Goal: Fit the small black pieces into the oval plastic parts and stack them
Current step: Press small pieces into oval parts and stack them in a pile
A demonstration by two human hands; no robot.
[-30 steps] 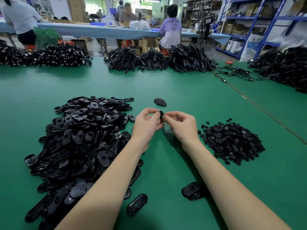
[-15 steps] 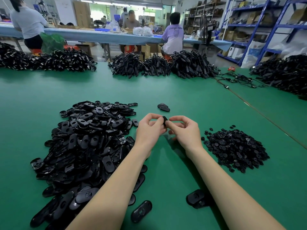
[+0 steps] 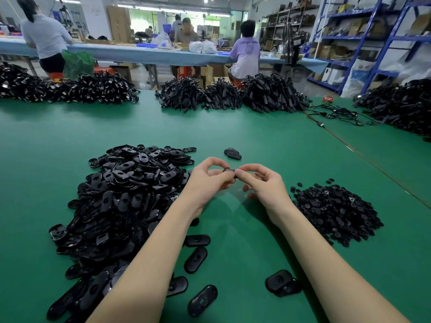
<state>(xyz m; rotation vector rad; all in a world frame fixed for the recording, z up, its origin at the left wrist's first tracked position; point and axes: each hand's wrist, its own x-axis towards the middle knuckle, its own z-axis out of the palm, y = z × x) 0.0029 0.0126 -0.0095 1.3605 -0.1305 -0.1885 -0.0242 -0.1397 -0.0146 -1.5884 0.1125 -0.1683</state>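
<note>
Head view: a factory hall with blue shelving at the right, people seated at a long blue-covered bench behind, and in front a broad green felt-covered worktable (image 3: 233, 127) carrying dark bundles of black cabled parts (image 3: 224, 94) along its far edge.

At centre, left hand (image 3: 205, 180) and right hand (image 3: 263, 183) raised just above the table, fingertips meeting around one small black oval plastic part (image 3: 229, 170); both pinching it, fingers curled close. Whether a small piece already sits inside cannot be told, too much hidden by fingers.

To the left, a large heap of glossy black oval plastic shells (image 3: 121, 199), spilling toward the near edge, with strays lying near the left forearm. To the right, a lower heap of small black round insert pieces (image 3: 335, 208), near the right wrist. Beyond the hands, a short stack of finished oval parts (image 3: 232, 153), only a few high.

Step in hand, by judgement: pressing an insert into a shell. Next move likely calls for firm thumb pressure until seated, then a short reach forward onto the stack.

Open green cloth ahead and between the heaps gives free room; the table seam (image 3: 363, 157) and loose black cable (image 3: 335, 114) lie well to the right, away from the reach. A separate pair of overlapped black oval shells (image 3: 281, 282) close under the right forearm risks being swept.
</note>
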